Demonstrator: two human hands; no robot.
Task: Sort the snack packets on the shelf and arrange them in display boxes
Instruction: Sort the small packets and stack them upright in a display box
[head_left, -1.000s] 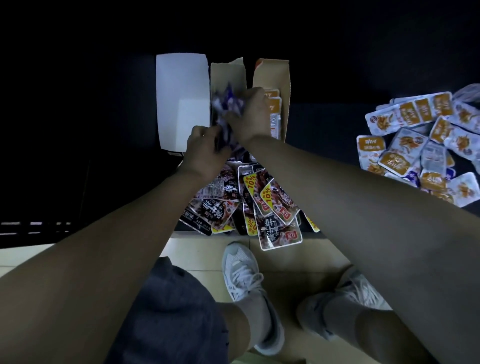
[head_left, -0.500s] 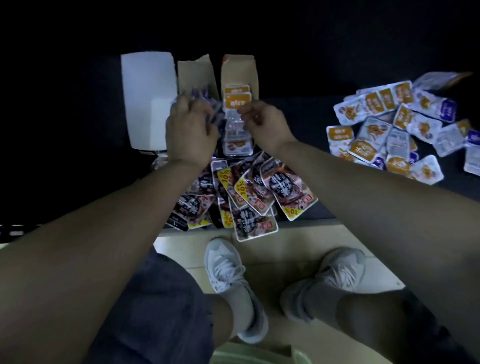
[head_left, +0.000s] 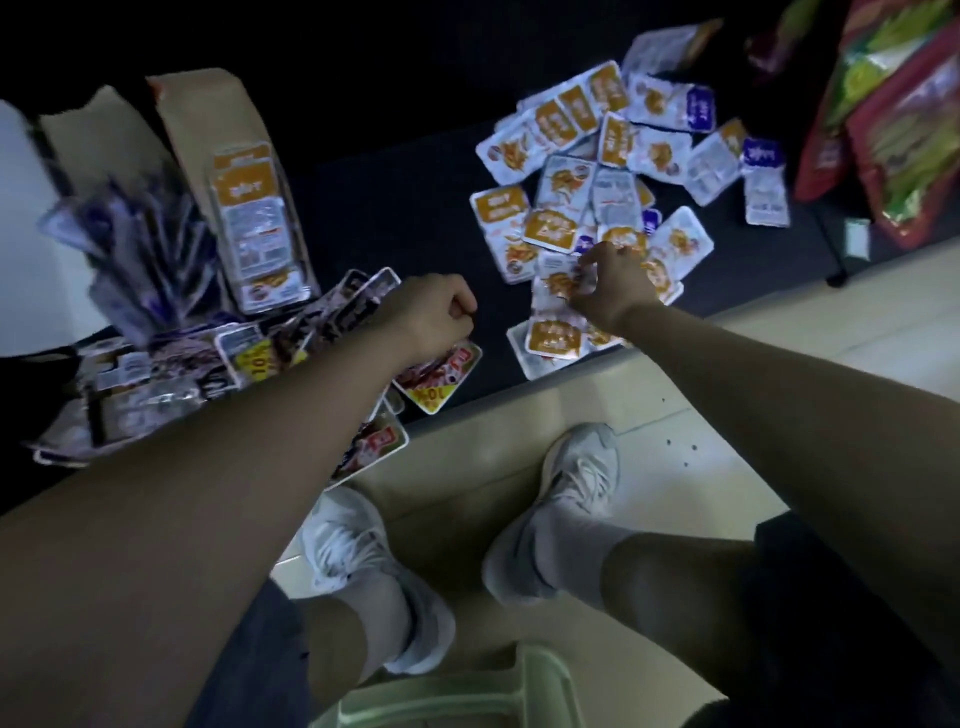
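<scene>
On the dark shelf (head_left: 395, 208) a loose pile of orange-and-white snack packets (head_left: 587, 171) lies to the right. My right hand (head_left: 610, 283) reaches into the pile's near edge, and its curled fingers pinch an orange packet (head_left: 558, 283). My left hand (head_left: 434, 312) hovers as a fist with nothing in it, over a heap of dark packets with yellow 10% labels (head_left: 249, 358). Behind that heap stand two brown display boxes. One box (head_left: 208, 119) holds orange packets (head_left: 254, 223) stacked upright. The other box (head_left: 98, 140) holds blurred purple packets (head_left: 140, 249).
A white box (head_left: 21, 218) stands at the far left. Large red and green snack bags (head_left: 893, 130) hang at the upper right. Below the shelf edge are the tiled floor (head_left: 779, 364), my two white shoes, and a pale green stool (head_left: 441, 696).
Both hands left the display boxes. My right hand swung right to the orange packet pile and my left hand drew back over the dark packets. The view turned right.
</scene>
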